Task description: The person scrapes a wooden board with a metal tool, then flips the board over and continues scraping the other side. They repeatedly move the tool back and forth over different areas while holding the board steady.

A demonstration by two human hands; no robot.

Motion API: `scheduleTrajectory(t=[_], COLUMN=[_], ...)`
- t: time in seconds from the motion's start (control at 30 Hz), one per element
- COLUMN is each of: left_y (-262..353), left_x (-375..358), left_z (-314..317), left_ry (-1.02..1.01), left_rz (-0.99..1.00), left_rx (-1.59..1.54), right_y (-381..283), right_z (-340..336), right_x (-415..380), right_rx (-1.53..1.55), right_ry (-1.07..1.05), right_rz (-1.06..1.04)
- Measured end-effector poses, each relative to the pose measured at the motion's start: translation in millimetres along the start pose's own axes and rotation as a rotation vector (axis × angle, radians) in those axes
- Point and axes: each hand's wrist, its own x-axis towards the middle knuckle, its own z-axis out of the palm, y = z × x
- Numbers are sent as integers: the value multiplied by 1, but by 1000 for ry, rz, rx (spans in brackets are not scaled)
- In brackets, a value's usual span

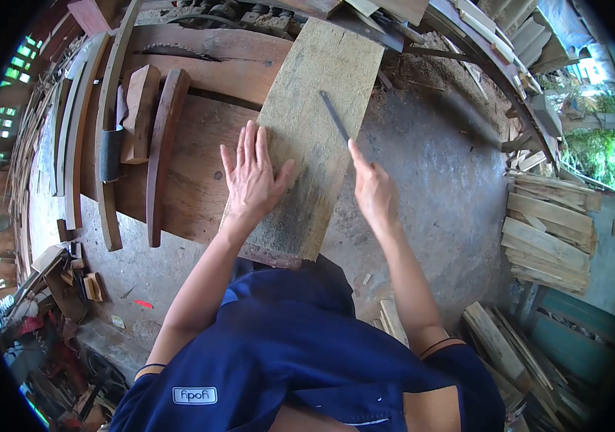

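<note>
A wide, rough wooden board (307, 93) lies on the workbench, slanting from the top centre down toward my body. Flat on its left edge rests my left hand (251, 173), fingers stretched out and thumb apart. My right hand (376, 189) is closed around the lower end of a thin dark metal tool (335, 115), just beyond the board's right edge. The tool points up and left over the board's surface, with its rounded tip above the middle of the board. Whether the tip touches the wood I cannot tell.
Left of the board, the wooden workbench (203, 147) bears a dark red wood strip (165, 155), a short block (139, 115) and a grey roll (110, 155). Long curved strips lie farther left. Stacked planks (549, 227) stand at the right, and more wood lies at lower right.
</note>
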Motion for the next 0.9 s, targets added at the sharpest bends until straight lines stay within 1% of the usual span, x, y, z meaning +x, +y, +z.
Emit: scheduleTrajectory(t=[0.03, 0.1, 0.13, 0.2, 0.23, 0.3, 0.33, 0.37, 0.43, 0.5, 0.53, 0.57, 0.63, 0.67, 0.73, 0.77, 0.83, 0.9], left_y=[1, 6, 7, 7, 7, 7, 7, 6, 5, 6, 8, 8, 7, 7, 9, 8, 8, 7], left_x=[1, 0, 0, 2, 1, 0, 1, 2, 2, -1, 1, 0, 1, 2, 2, 2, 3, 1], left_z=[-1, -5, -7, -7, -7, -7, -6, -6, -5, -7, -8, -7, -6, -7, -10, -10, -9, -9], left_ry=[-5, -20, -28, -24, -26, -32, -36, -31, -34, -48, -37, -37, -32, -29, -42, -32, -47, -67], left_rz=[1, 13, 16, 20, 15, 16, 9, 2, 12, 13, 10, 13, 9, 15, -3, -12, 2, -5], left_rx=[-3, 38, 57, 55, 49, 52, 56, 55, 64, 59, 51, 52, 67, 67, 38, 37, 57, 56], right_y=[1, 11, 19, 26, 26, 14, 3, -3, 6, 25, 25, 31, 44, 48, 31, 15, 15, 33], right_z=[-4, -10, -2, 6, 5, -3, -9, -8, -7, -3, -9, -7, 11, 15, 2, -11, 0, 2], right_x=[16, 72, 89, 113, 106, 75, 52, 30, 29, 74, 99, 123, 148, 143, 114, 91, 60, 89], right_rx=[-3, 36, 38, -134, -136, 20, 41, 28, 68, 54, 61, 26, -151, -152, -69, 25, 21, 9], right_ry=[-3, 4, 2, 250, 252, 104, 54, 57, -19, 41, 26, 83, 288, 295, 167, 18, -8, 51], right_rz=[4, 26, 34, -95, -88, 16, 16, -10, -1, -32, 23, 51, -65, -61, 13, 76, 37, -29])
